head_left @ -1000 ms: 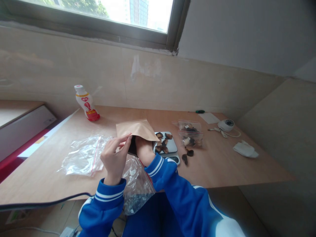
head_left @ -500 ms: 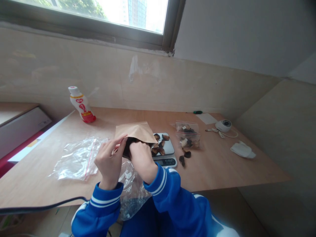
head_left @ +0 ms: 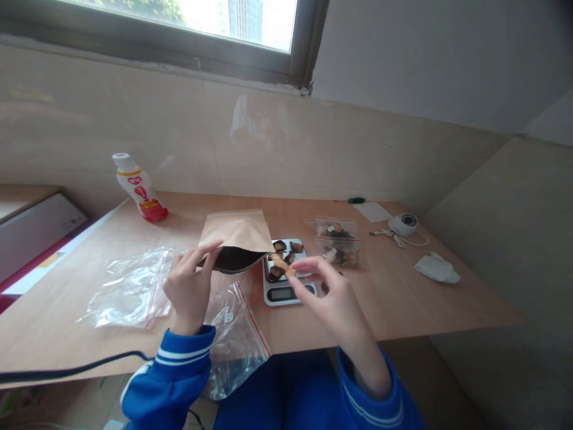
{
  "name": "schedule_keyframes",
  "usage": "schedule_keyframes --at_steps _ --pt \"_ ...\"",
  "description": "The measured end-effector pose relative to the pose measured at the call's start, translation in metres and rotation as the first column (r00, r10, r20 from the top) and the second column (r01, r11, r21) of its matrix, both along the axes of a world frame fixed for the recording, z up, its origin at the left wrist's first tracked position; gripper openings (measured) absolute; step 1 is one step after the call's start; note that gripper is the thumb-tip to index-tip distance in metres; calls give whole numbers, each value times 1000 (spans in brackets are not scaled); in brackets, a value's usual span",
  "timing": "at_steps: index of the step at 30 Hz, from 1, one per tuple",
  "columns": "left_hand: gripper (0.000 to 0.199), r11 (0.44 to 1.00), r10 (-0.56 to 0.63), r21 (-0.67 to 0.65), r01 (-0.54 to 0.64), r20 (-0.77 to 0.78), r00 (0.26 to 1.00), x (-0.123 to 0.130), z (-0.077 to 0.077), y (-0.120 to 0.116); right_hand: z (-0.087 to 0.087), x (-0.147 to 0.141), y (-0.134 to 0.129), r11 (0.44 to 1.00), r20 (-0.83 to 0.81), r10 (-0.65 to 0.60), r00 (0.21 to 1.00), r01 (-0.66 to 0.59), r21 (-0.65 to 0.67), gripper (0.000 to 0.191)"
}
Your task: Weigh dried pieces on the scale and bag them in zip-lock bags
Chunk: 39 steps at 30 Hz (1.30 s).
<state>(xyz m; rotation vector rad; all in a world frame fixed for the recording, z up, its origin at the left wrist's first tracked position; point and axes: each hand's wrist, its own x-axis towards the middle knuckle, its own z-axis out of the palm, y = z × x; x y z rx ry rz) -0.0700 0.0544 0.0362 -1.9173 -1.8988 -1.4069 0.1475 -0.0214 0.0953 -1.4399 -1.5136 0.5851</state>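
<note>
My left hand point(head_left: 190, 289) pinches the rim of a brown kraft paper bag point(head_left: 237, 230), whose dark mouth gapes toward me. Between the thumb and fingers of my right hand point(head_left: 329, 298) is a light brown dried piece point(head_left: 281, 263), perhaps dried mushroom. It hangs over a small digital kitchen scale point(head_left: 273, 295). Several dark-edged dried pieces point(head_left: 296, 246) lie on the scale's plate. My right hand partly covers the scale's right side and some loose dark pieces on the table.
Two small zip bags of dried pieces point(head_left: 338, 254) lie right of the scale. Clear plastic bags point(head_left: 129, 289) point(head_left: 235, 340) rest at left and over the front edge. A white-and-red bottle point(head_left: 141, 191), a dome camera point(head_left: 403, 224) and a white crumpled cloth or tissue point(head_left: 437, 267) stand farther out.
My right hand has come out of the paper bag and moved right over the scale, now with a light brown dried piece. The left hand still holds the bag's rim.
</note>
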Motion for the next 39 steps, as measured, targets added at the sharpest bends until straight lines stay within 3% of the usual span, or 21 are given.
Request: schedule_keyframes --at_steps 3,5,8,10,13,16,19,21,25,27,28,30,32,35,39 --pt "28 973 30 -229 -28 5 1000 -10 -12 6 -34 35 10 986 -2 -161 987 161 -30 20" --pt "30 936 8 -352 -8 0 1000 -16 -20 10 -61 46 23 971 80 -233 969 236 -35 20" --pt "30 910 -40 -414 34 -5 999 -21 -28 14 -91 47 39 964 259 -264 929 264 33 15" --pt "29 908 -77 -414 63 -18 997 -22 -30 15 -100 44 44 968 370 -250 895 240 75 19" --pt "27 903 -151 -415 109 -71 986 -24 -30 15 -97 41 36 973 428 -231 874 199 118 23" --pt "29 908 -162 -407 100 -120 979 -24 -34 16 -85 28 13 980 343 -188 920 154 126 25" --pt "31 917 -143 -389 85 -121 982 -24 -41 18 -80 -2 -19 1000 254 8 967 -4 -16 24" --pt "33 926 -153 -361 110 -92 984 -23 -42 17 -83 -26 -37 995 319 68 945 -39 -97 22" --pt "31 981 -139 -139 137 -5 990 -13 -35 -12 -98 -59 -54 991 463 16 886 48 -126 30" --pt "25 995 -65 -70 68 36 997 -4 -33 -39 -103 -65 -53 988 491 1 871 76 -137 25" --pt "24 993 -64 -92 68 49 997 1 -34 -53 -105 -66 -52 986 495 -2 869 85 -144 23" --pt "22 950 -197 -232 211 80 977 9 -40 -78 -107 -66 -51 983 494 -4 869 94 -157 20" --pt "23 905 -255 -312 289 144 956 14 -51 -94 -109 -66 -50 982 488 -7 873 99 -163 21" --pt "24 873 -289 -348 341 195 937 16 -64 -101 -111 -66 -52 983 476 -22 879 105 -148 21" --pt "27 858 -336 -355 371 159 928 12 -70 -101 -113 -65 -54 987 417 -19 909 83 -137 19"
